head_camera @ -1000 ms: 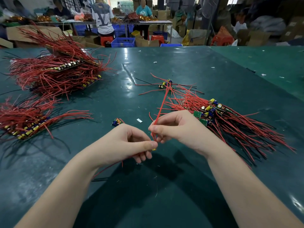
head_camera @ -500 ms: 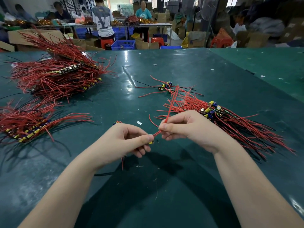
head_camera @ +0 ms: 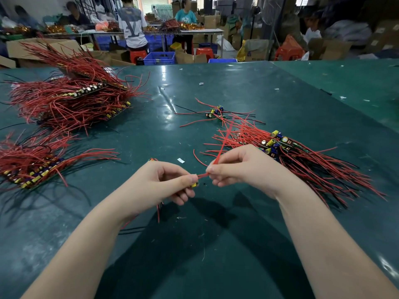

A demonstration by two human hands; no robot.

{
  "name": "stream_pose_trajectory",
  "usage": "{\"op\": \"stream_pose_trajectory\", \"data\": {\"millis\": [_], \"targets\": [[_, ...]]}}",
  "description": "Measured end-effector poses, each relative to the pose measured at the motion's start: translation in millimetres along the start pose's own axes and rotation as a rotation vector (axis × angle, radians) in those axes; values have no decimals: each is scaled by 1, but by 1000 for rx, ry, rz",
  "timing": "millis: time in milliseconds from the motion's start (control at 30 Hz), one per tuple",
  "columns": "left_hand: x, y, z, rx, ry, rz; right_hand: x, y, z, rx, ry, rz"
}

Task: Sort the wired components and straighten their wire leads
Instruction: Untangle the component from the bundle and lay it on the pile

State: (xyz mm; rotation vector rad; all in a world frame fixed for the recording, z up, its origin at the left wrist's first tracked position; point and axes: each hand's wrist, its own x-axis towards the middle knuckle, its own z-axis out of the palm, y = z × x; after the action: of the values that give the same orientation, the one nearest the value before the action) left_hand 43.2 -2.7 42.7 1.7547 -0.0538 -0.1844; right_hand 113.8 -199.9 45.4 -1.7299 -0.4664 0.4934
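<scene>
My left hand (head_camera: 159, 184) grips a small wired component (head_camera: 195, 184), a yellow part showing at its fingertips. Red leads (head_camera: 222, 145) run from it up and to the right. My right hand (head_camera: 244, 167) pinches those leads close to the component. More red and black wire hangs below my left hand (head_camera: 158, 212). An unsorted heap of wired components (head_camera: 287, 156) lies just right of my right hand. Sorted rows lie at the left (head_camera: 32, 165) and far left (head_camera: 71, 100).
A few loose components (head_camera: 216, 112) lie in the middle of the green table (head_camera: 194, 244). One small component (head_camera: 152, 159) sits just beyond my left hand. Paper scraps dot the table. People work at benches beyond the far edge.
My right hand has slid to the right along the red leads, away from my left hand. The leads now tilt more to the right. My left hand has stayed nearly still.
</scene>
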Motion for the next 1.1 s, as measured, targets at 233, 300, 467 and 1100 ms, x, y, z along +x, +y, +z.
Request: {"op": "stream_pose_trajectory", "data": {"millis": [233,300,467,1100], "targets": [[0,0,2,-64,5,-8,3,-3,5,330,178,2],[0,-1,1,-77,11,1,5,-2,8,396,211,-7],[2,0,-1,-95,41,33,6,-2,11,587,185,46],[13,-3,-2,-739,97,-13,5,0,27,321,182,-41]]}}
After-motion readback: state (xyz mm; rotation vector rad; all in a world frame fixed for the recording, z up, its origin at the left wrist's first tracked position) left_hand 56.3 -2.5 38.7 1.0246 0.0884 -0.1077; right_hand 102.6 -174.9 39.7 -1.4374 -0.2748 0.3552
